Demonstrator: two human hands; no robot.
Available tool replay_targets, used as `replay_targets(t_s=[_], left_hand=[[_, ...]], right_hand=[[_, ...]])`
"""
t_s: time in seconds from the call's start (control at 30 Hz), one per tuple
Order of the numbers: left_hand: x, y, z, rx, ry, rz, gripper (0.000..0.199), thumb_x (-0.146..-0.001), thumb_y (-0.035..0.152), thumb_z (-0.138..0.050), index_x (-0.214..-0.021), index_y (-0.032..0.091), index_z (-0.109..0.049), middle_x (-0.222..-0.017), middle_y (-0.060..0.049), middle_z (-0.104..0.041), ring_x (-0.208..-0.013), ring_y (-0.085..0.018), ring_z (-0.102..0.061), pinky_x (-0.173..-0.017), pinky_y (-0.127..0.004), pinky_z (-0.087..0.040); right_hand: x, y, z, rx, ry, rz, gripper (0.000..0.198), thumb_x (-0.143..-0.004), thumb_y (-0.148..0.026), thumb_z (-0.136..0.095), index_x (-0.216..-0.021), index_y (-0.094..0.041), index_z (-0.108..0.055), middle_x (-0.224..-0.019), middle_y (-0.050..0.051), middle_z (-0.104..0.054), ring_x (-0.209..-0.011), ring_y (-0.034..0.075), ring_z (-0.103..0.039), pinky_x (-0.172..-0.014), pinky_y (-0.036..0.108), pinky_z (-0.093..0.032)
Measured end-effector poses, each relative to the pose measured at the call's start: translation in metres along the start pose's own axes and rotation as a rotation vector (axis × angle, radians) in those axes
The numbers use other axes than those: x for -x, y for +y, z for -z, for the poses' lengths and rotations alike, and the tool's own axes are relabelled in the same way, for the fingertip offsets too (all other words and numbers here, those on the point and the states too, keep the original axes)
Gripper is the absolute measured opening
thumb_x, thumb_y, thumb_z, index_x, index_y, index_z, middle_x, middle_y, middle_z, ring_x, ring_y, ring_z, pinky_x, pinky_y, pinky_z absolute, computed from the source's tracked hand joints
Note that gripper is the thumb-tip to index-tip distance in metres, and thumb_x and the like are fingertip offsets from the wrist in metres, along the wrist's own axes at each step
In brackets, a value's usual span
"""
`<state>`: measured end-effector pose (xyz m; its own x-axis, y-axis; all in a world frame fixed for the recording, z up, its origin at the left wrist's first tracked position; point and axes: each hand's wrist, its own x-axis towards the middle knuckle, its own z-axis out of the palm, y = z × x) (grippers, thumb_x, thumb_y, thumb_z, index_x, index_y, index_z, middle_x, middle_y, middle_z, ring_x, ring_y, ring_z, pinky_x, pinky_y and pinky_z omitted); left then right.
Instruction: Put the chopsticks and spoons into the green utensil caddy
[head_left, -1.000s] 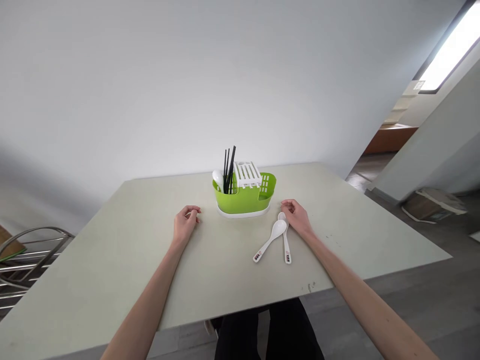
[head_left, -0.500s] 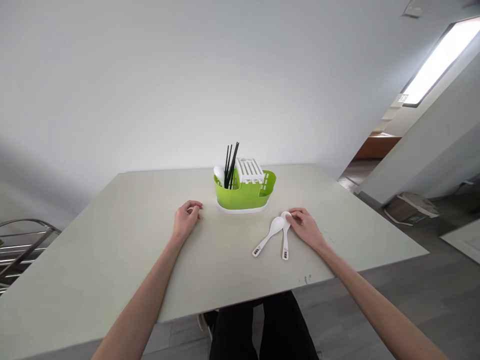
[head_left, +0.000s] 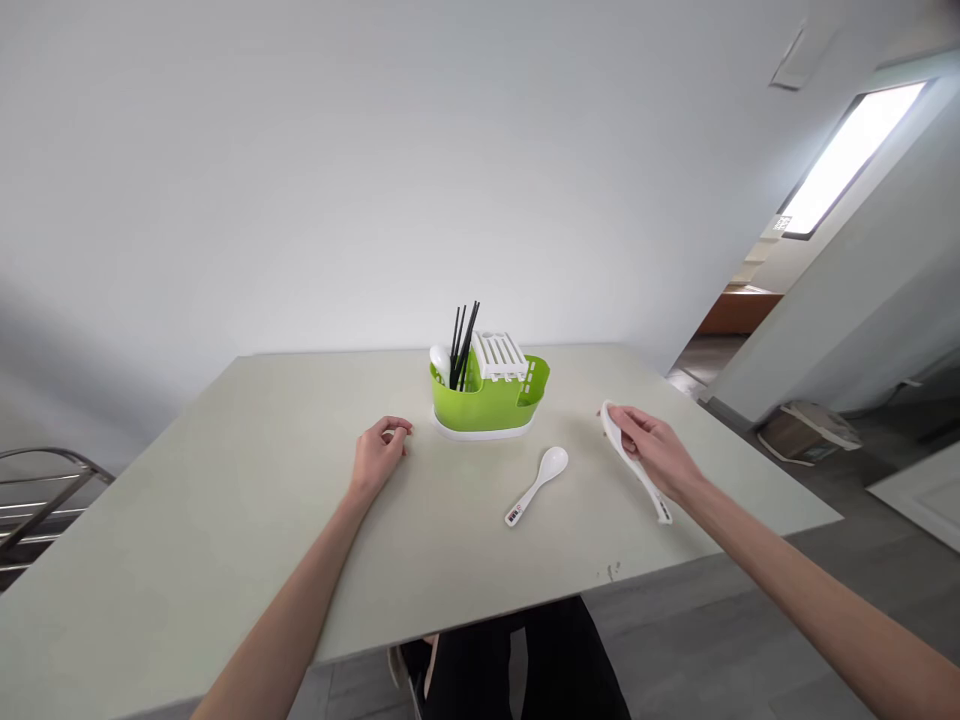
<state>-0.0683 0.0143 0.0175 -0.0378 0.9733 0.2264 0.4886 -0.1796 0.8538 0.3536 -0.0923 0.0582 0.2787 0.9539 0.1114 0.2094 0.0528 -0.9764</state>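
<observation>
My right hand (head_left: 651, 450) is closed around a white spoon (head_left: 649, 490) near its bowl end, at the right of the table. The spoon is tilted, its printed handle end pointing down toward me. Another white spoon (head_left: 553, 463) lies on the table between my hands, bowl away from me. My left hand (head_left: 379, 456) rests on the tabletop with loosely curled fingers and nothing visible in them. Just beyond stands a green cutlery holder (head_left: 484, 408) with a white slotted top and white base. Black chopsticks (head_left: 463, 345) and a white spoon (head_left: 441, 362) stand in its left compartment.
The pale table (head_left: 225, 520) meets a white wall (head_left: 337, 180) at the back. A metal rack (head_left: 52, 490) stands at the left, beyond the table edge. On the floor at right sits a box-like bin (head_left: 806, 435).
My right hand has picked up one of the two spoons and carried it to the right. The other spoon and my left hand stay in place; the view has tilted slightly.
</observation>
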Motion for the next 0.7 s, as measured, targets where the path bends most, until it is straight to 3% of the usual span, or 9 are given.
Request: replay_targets(t_s=[0.2, 0.33, 0.53, 0.6, 0.7], left_hand=[[0.003, 0.000, 0.001, 0.005, -0.007, 0.005, 0.023, -0.081, 0.036, -0.052, -0.088, 0.023, -0.070, -0.091, -0.001, -0.077, -0.060, -0.016, -0.066, -0.064, -0.029, -0.049], [0.005, -0.001, 0.001, 0.011, -0.020, 0.000, 0.023, -0.082, 0.035, -0.051, -0.089, 0.023, -0.070, -0.091, 0.000, -0.077, -0.059, -0.015, -0.066, -0.063, -0.028, -0.048], [0.007, -0.002, 0.000, -0.040, -0.016, -0.012, 0.022, -0.082, 0.035, -0.051, -0.087, 0.025, -0.071, -0.059, 0.004, -0.066, -0.056, -0.018, -0.063, -0.064, -0.030, -0.046], [0.007, -0.002, 0.000, -0.040, -0.020, -0.014, 0.023, -0.082, 0.035, -0.051, -0.088, 0.025, -0.071, -0.058, 0.004, -0.065, -0.055, -0.018, -0.062, -0.064, -0.030, -0.046], [0.007, -0.005, -0.002, -0.023, -0.028, -0.009, 0.023, -0.081, 0.034, -0.051, -0.088, 0.025, -0.071, -0.061, 0.004, -0.067, -0.055, -0.017, -0.063, -0.064, -0.030, -0.046]], right_hand=[[-0.017, -0.100, -0.039, 0.049, 0.019, 0.258, 0.051, -0.085, -0.073, -0.073, -0.093, -0.023, -0.075, -0.072, 0.001, -0.066, -0.060, 0.016, -0.061, -0.056, 0.029, -0.052], [-0.033, -0.148, -0.074, 0.199, 0.051, 0.474, 0.054, -0.088, -0.076, -0.066, -0.091, -0.022, -0.072, -0.075, 0.003, -0.072, -0.065, 0.019, -0.071, -0.060, 0.030, -0.054], [-0.067, -0.180, -0.123, 0.556, 0.305, 0.777, 0.043, -0.106, -0.060, -0.048, -0.097, -0.023, -0.068, -0.087, 0.002, -0.078, -0.067, 0.018, -0.072, -0.070, 0.030, -0.048], [-0.076, -0.182, -0.139, 0.678, 0.313, 0.847, 0.039, -0.108, -0.053, -0.045, -0.098, -0.023, -0.067, -0.091, 0.003, -0.080, -0.071, 0.018, -0.072, -0.067, 0.029, -0.043], [-0.082, -0.179, -0.161, 0.817, 0.221, 0.907, 0.036, -0.109, -0.046, -0.041, -0.099, -0.022, -0.066, -0.094, 0.004, -0.081, -0.073, 0.018, -0.070, -0.062, 0.027, -0.034]])
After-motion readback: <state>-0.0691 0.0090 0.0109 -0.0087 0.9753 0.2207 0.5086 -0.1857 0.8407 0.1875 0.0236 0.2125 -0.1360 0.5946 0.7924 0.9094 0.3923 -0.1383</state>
